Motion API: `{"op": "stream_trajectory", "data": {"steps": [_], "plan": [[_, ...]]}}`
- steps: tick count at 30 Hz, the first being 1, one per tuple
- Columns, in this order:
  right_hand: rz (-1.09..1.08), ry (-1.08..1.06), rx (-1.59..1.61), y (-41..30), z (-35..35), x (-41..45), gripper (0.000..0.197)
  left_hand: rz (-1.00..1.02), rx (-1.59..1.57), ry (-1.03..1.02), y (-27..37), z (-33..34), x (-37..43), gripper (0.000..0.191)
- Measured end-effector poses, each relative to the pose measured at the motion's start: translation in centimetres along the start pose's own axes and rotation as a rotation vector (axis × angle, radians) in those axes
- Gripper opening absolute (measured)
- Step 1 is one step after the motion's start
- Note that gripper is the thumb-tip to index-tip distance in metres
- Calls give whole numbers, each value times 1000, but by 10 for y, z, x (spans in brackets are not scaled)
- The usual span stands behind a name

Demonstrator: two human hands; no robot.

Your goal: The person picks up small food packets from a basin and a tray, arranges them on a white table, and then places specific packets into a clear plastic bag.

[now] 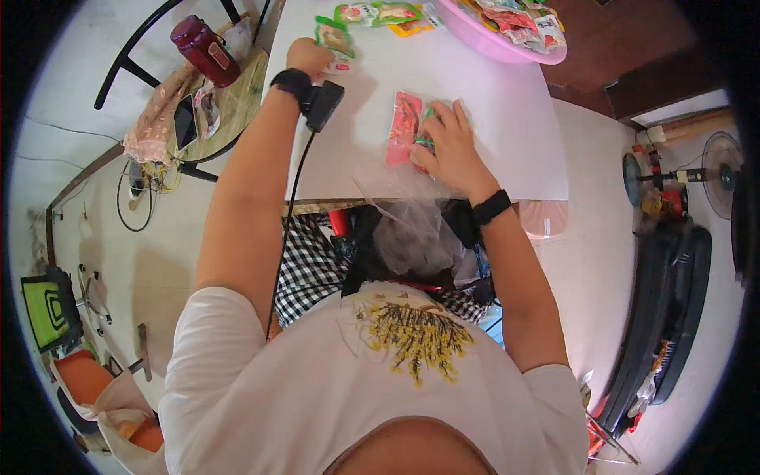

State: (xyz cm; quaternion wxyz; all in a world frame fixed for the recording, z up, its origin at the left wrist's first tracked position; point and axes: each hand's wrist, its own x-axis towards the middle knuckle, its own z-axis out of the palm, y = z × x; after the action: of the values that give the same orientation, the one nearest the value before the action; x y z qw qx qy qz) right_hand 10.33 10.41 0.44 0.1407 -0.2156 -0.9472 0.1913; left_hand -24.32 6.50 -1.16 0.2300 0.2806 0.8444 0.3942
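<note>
My left hand is at the far left of the white table, its fingers curled against a small white-and-red snack packet. A green-edged packet lies just beyond those fingers; whether they grip anything is hidden. Nearer the front edge, my right hand has its thumb and fingers around a small green-and-dark packet, mostly covered by the hand. Beside it on the left lies a pink packet. A clear plastic bag hangs over the table's front edge below my right hand.
A pink plastic basin holding several snack packets stands at the back right. More packets lie along the back. On a chair at left are a dark red bottle and a phone. A cable runs from my left wrist.
</note>
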Motion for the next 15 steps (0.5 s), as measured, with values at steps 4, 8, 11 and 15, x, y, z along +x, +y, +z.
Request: {"op": "stream_trajectory", "data": {"steps": [4, 8, 11, 15], "plan": [[-66, -5, 48, 27, 7, 1, 41, 93, -504, -194, -6, -18, -41, 20], [27, 136, 8, 4, -15, -11, 43, 62, -666, -258, -17, -59, -114, 29], [-121, 298, -32, -31, -38, -31, 46, 12, -658, -158, -26, -84, -186, 31], [-149, 226, -13, -75, -43, -74, 49, -83, -740, -196, -37, -107, -266, 33]]}}
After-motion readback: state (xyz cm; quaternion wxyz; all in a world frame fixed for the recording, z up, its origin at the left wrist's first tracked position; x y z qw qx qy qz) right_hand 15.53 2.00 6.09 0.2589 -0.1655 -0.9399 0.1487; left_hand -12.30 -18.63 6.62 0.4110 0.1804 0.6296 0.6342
